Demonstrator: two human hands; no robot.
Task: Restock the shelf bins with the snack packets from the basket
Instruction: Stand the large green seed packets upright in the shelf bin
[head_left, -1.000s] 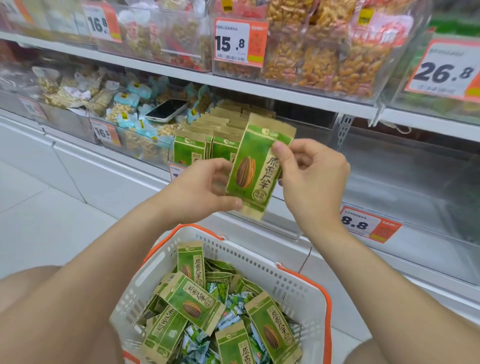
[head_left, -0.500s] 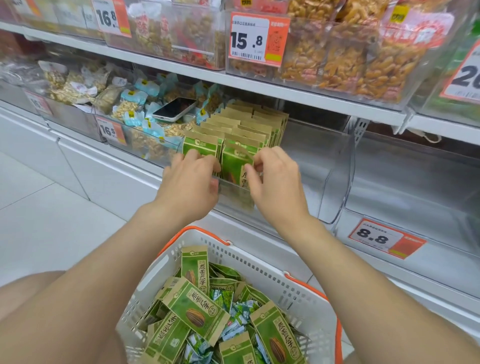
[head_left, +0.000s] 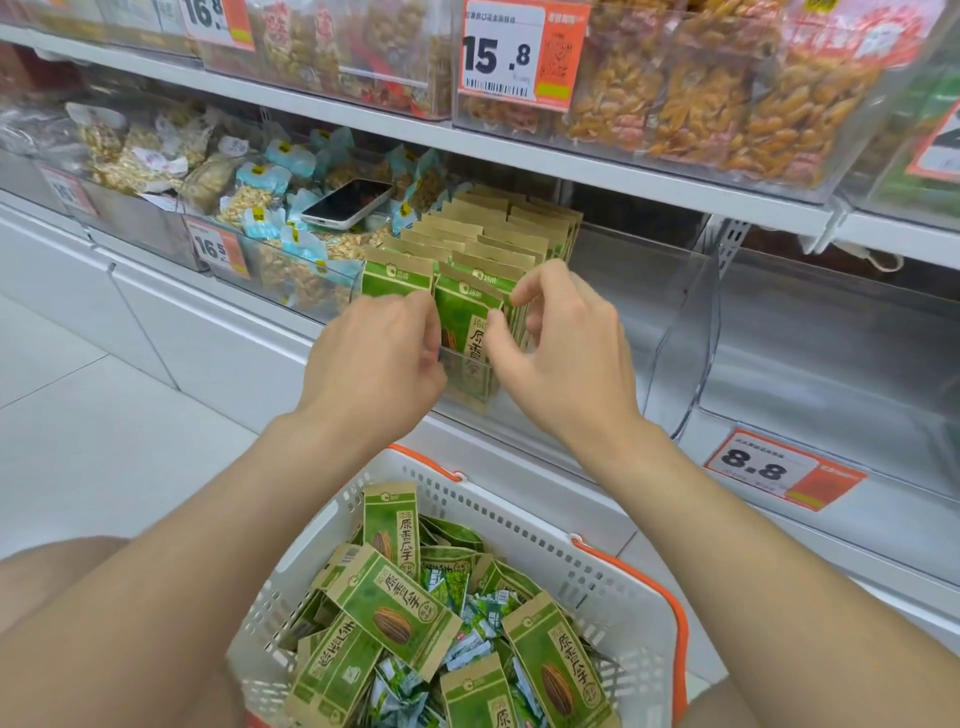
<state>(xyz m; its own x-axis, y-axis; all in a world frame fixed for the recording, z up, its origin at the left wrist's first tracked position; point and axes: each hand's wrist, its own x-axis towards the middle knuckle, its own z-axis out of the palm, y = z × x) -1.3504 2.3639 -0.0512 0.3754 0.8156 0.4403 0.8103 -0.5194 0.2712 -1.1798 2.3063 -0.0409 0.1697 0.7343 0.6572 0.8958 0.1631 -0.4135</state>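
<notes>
Together, hands, left (head_left: 371, 358) and right (head_left: 569, 358), pinch the front packet (head_left: 464, 318).

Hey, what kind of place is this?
Most likely a supermarket snack aisle: clear shelf bins, an orange price tag reading 15.8, and a white shopping basket of green seed packets.

The flat paper packets (head_left: 465, 312) at the front edge of the clear plastic bin (head_left: 685, 322) are leaf green with kraft-brown tops, a brown striped seed and dark lettering. Those in the white perforated plastic basket (head_left: 519, 514), orange at its handles, match. The paper price tags (head_left: 519, 52) are white with black numerals and an orange block.
</notes>
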